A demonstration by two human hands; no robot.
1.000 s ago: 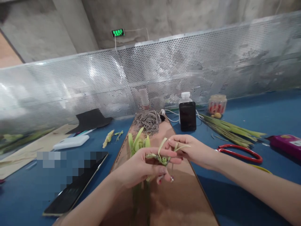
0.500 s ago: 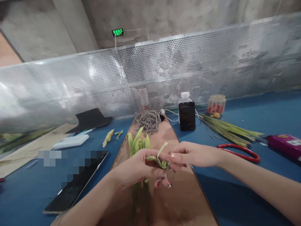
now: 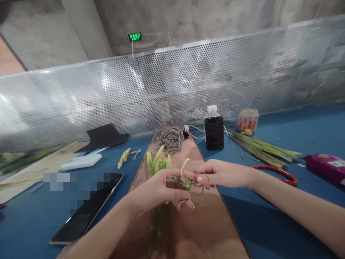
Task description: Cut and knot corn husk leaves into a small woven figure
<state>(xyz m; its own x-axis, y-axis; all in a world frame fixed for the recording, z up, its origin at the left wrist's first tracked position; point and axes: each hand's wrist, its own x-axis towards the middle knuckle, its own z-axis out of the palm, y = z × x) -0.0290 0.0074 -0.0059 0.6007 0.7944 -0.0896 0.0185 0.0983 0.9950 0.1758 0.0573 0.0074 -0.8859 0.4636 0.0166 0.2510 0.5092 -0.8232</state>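
Observation:
Over the brown board (image 3: 188,230), my left hand (image 3: 164,189) is closed around a small piece of knotted green leaf strips (image 3: 185,184), with one pale strip curling upward from it. My right hand (image 3: 212,174) pinches close to the left index fingertip. A thin grey strand (image 3: 201,189) loops down from between the two hands, and its ends are hidden by the fingers. Behind my left hand lie green leaf flowers (image 3: 159,162), whose long stems (image 3: 160,230) run toward me beneath the wrist.
A heap of grey cord (image 3: 170,139) lies at the board's far end. To the right are a black phone (image 3: 214,133), a glass jar (image 3: 248,120), green leaf strips (image 3: 261,147), red handles (image 3: 280,174) and a purple packet (image 3: 327,165). A dark tablet (image 3: 88,212) lies left.
My right hand has shifted slightly, and the thin grey strand now shows as a loop below it. The leaf piece has turned a little in my left fingers.

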